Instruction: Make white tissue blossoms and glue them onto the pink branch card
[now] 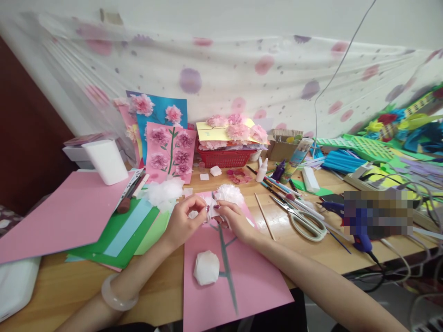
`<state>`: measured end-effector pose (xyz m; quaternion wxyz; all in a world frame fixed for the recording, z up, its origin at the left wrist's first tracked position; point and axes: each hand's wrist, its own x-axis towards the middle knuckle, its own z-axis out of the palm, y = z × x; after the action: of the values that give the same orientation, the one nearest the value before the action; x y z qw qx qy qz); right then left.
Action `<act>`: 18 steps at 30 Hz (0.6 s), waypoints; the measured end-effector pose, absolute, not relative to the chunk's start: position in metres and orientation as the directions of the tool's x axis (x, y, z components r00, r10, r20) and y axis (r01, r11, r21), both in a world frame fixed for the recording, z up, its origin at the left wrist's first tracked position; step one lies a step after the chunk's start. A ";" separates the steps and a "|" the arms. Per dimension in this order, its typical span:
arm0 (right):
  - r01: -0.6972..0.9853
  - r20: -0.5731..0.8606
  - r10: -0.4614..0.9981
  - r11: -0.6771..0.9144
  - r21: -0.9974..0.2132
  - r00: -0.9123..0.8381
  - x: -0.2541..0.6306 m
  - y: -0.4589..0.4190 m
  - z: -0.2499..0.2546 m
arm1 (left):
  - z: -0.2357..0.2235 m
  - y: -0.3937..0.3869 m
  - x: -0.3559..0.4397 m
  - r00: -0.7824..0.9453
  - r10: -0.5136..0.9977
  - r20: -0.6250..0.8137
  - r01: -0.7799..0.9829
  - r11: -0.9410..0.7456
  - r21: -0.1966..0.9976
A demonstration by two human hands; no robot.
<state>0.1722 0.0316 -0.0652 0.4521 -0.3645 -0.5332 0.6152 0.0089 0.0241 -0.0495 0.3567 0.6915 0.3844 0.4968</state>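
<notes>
The person's left hand (187, 217) and right hand (238, 222) were close together above the upper part of a pink sheet (259, 281), the fingertips of both pinched on a small piece of white tissue (210, 201). Dark polish showed on the nails; how the tissue was folded could not be told, as the fingers hid much of it. A pale bangle (117, 297) circled the left wrist. The sheet lay on a wooden table (155, 299), its lower edge reaching past the table's front, and bore a painted grey-green stem (226, 263) with side branches. Left of that stem, below the hands, rested a rounded white paper bundle (206, 268); a fluffy white flower (230, 194) sat just beyond the right hand. A heap of loose white tissue (164, 192) lay beyond the left hand, near green sheets (133, 253) and a light blue strip (128, 235). To the right of the pink sheet were a thin wooden stick (265, 216) and scissors (313, 229) with pale handles, their blades slightly parted. Farther back, a pink card with purple-pink flowers (170, 152) leaned upright in front of a blue one (161, 107), and to their right stood a red basket (223, 159) with pink paper flowers (238, 130) on top.
</notes>
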 end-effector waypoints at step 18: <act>-0.195 0.029 0.932 -0.045 -0.980 -0.362 0.174 0.033 -0.068 | -0.049 0.030 0.007 0.066 0.953 0.294 0.099 -0.300 0.949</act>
<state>0.1745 0.0334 -0.0685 0.4446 -0.3480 -0.5288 0.6337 0.0070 0.0299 -0.0488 0.4037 0.6084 0.4326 0.5289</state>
